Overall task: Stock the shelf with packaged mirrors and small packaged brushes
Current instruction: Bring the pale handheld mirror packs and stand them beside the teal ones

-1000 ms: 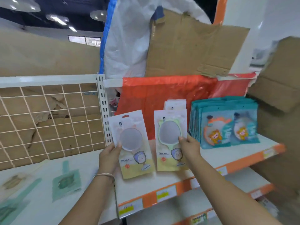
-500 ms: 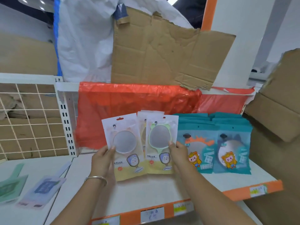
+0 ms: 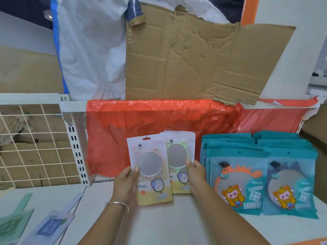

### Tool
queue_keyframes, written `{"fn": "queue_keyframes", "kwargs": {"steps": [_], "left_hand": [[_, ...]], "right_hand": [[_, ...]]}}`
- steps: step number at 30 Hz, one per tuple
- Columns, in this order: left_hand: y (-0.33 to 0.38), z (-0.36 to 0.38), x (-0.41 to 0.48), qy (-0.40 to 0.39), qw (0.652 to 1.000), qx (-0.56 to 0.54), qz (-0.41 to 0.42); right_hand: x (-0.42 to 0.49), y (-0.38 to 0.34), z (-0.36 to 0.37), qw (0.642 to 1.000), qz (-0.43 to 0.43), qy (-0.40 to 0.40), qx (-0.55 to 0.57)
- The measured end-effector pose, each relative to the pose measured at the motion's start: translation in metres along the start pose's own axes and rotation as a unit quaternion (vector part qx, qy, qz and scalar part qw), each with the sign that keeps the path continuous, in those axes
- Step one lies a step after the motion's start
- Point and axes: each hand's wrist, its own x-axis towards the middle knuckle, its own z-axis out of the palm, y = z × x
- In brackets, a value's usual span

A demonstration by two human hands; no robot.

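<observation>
Two bare forearms reach in from the bottom edge over the white shelf (image 3: 168, 225), the left wrist wearing a thin silver bangle (image 3: 118, 204). At the near left a flat green pack (image 3: 10, 225) and a blue-labelled pack (image 3: 51, 225) lie on the neighbouring shelf board, both blurred. Further in, the left grip (image 3: 123, 184) is clamped on a white-and-yellow mirror pack (image 3: 150, 162), with the thumb pressed on the front by the round mirror and the fingers hidden behind. Just to its right, the right grip (image 3: 196, 175) is closed on a green mirror pack (image 3: 178, 156), its thumb lying on the front at the pack's right edge. The white-and-yellow pack is held upright and overlaps the left edge of the green one. I cannot tell whether either bottom edge touches the shelf. The tops of more white packs (image 3: 178, 133) show directly behind the green one. Just beside the right grip, two rows of teal mirror packs (image 3: 237, 183) stand upright on the shelf, each printed with a cartoon figure in a yellow hood. Behind everything a red plastic sheet (image 3: 159, 121) hangs across the back of the shelf. A white wire grid (image 3: 35, 147) and a slotted upright (image 3: 76, 147) are to the left. Above the sheet stand a torn, flattened cardboard sheet (image 3: 194, 59) and a white sack with a blue edge (image 3: 92, 50).
</observation>
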Motion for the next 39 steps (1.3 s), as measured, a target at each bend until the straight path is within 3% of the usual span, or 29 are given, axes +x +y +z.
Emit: {"fn": "queue_keyframes", "kwargs": {"steps": [8, 12, 19, 28, 32, 39], "left_hand": [[-0.024, 0.017, 0.007, -0.02, 0.999, -0.013, -0.028], [-0.035, 0.021, 0.008, -0.012, 0.999, 0.019, -0.048], [-0.038, 0.039, 0.0, -0.048, 0.996, -0.032, -0.064], [-0.033, 0.074, 0.005, -0.046, 0.997, -0.044, -0.036], [-0.039, 0.088, 0.011, -0.059, 0.998, -0.011, -0.028], [-0.043, 0.088, 0.014, -0.006, 0.999, 0.017, -0.028]], "right_hand": [[0.01, 0.022, 0.008, 0.999, 0.024, 0.012, -0.021], [0.011, 0.023, 0.008, 0.998, -0.016, 0.033, -0.05], [-0.005, 0.022, 0.006, 0.991, -0.005, 0.072, -0.11], [-0.025, 0.028, 0.003, 0.985, -0.087, 0.024, -0.144], [-0.021, 0.033, 0.003, 0.98, -0.062, -0.004, -0.191], [-0.013, 0.038, 0.006, 0.979, -0.01, -0.03, -0.202]]}}
